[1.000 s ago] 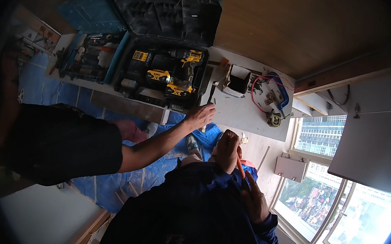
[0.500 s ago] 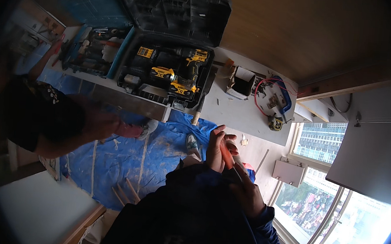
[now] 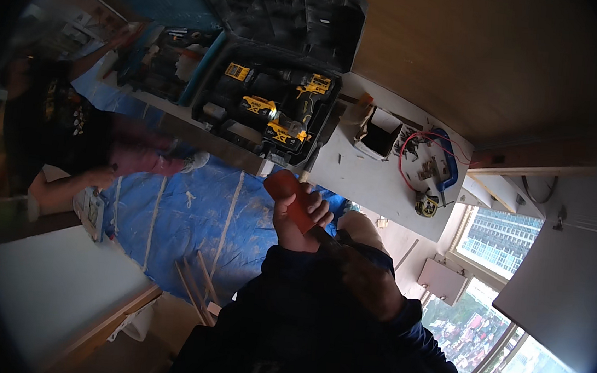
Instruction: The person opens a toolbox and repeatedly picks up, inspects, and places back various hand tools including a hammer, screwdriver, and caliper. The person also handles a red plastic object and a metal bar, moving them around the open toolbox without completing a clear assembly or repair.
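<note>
A tool with a thick orange-red handle (image 3: 289,191) and a dark shaft is held in front of my body. My left hand (image 3: 293,230) wraps its fingers round the handle, whose blunt end points up and left. At the shaft end, my right hand (image 3: 374,284) is closed round the tool; its fingers are dark and partly blurred. The far tip is hidden by that hand and the shadow, so the exact kind of tool cannot be made out. Beyond my hands, an open black case (image 3: 212,131) holds a yellow-and-black cordless drill (image 3: 312,92) and yellow battery packs (image 3: 259,106).
A white bench (image 3: 357,167) carries a small open box (image 3: 378,134), loose screws, a tape measure (image 3: 426,203) and a blue curved tool (image 3: 450,161). A co-worker (image 3: 56,115) stands left, near a teal toolbox (image 3: 205,72). Blue sheeting (image 3: 190,212) covers the floor; windows (image 3: 496,239) are right.
The tool and my left hand have moved left and nearer, its handle now looking larger. My view has shifted slightly. The co-worker is more upright, one arm stretched toward the teal toolbox.
</note>
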`<state>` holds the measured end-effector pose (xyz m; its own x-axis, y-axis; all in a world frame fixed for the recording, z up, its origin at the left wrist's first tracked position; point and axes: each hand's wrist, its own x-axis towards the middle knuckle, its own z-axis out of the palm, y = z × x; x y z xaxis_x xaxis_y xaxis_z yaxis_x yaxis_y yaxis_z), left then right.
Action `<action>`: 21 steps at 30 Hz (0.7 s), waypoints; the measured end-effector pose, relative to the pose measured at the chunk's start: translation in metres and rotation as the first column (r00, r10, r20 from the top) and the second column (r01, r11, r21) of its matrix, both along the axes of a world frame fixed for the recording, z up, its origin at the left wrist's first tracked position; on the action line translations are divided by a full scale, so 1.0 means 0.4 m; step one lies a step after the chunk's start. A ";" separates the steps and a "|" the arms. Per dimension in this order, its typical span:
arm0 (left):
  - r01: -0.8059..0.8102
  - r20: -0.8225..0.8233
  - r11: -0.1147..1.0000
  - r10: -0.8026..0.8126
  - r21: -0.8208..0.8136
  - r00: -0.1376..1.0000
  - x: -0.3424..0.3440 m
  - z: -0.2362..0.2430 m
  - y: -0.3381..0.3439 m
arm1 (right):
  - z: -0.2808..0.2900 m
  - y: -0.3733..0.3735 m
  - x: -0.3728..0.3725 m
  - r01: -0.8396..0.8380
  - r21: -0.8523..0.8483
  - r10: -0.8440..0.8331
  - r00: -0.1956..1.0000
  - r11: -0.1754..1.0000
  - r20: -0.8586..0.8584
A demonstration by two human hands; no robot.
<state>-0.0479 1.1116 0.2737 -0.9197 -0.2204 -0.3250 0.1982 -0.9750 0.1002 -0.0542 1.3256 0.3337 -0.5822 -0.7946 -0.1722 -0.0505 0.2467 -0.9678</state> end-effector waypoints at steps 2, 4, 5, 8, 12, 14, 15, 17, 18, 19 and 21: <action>-0.022 -0.037 1.000 0.023 0.010 0.999 -0.028 0.004 0.040 | 0.022 0.027 -0.024 0.031 0.067 -0.022 0.992 0.997 -0.127; -0.039 -0.062 0.999 0.040 0.017 0.997 -0.059 0.011 0.079 | 0.037 0.054 -0.055 0.047 0.089 -0.026 0.975 0.995 -0.220; -0.038 -0.077 0.999 0.040 0.028 0.996 -0.080 0.010 0.099 | 0.036 0.075 -0.070 0.052 0.088 -0.028 0.966 0.995 -0.257; -0.044 -0.107 0.999 0.045 0.009 0.993 -0.122 0.006 0.138 | 0.061 0.112 -0.126 0.071 0.111 -0.053 0.986 0.991 -0.158; -0.072 -0.016 0.993 0.070 -0.095 0.997 -0.139 0.008 0.177 | 0.044 0.163 -0.180 -0.014 0.188 0.023 0.999 0.982 -0.048; -0.109 0.068 0.986 0.118 -0.125 0.991 -0.144 0.015 0.179 | 0.032 0.157 -0.221 -0.061 0.143 0.073 0.994 0.988 -0.081; -0.128 0.109 0.982 0.143 -0.138 0.984 -0.144 0.016 0.182 | 0.028 0.159 -0.236 -0.087 0.123 0.099 0.990 0.989 -0.099; -0.161 0.106 0.971 0.182 -0.179 0.978 -0.133 0.010 0.190 | -0.009 0.176 -0.240 -0.117 0.117 0.123 0.991 0.986 -0.053; -0.177 0.100 0.963 0.201 -0.205 0.974 -0.132 0.007 0.194 | -0.021 0.181 -0.243 -0.131 0.108 0.135 0.990 0.986 -0.034; -0.183 0.096 0.957 0.209 -0.224 0.973 -0.137 0.008 0.199 | -0.022 0.184 -0.254 -0.139 0.107 0.141 0.990 0.984 -0.009; -0.200 0.109 0.951 0.230 -0.236 0.967 -0.145 0.015 0.225 | -0.009 0.196 -0.279 -0.167 0.131 0.160 0.985 0.977 0.060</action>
<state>-0.1061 1.2018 0.2795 -0.7941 -0.4883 -0.3620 0.3706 -0.8610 0.3484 -0.1659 1.4042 0.3302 -0.4346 -0.8458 -0.3094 -0.0547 0.3677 -0.9283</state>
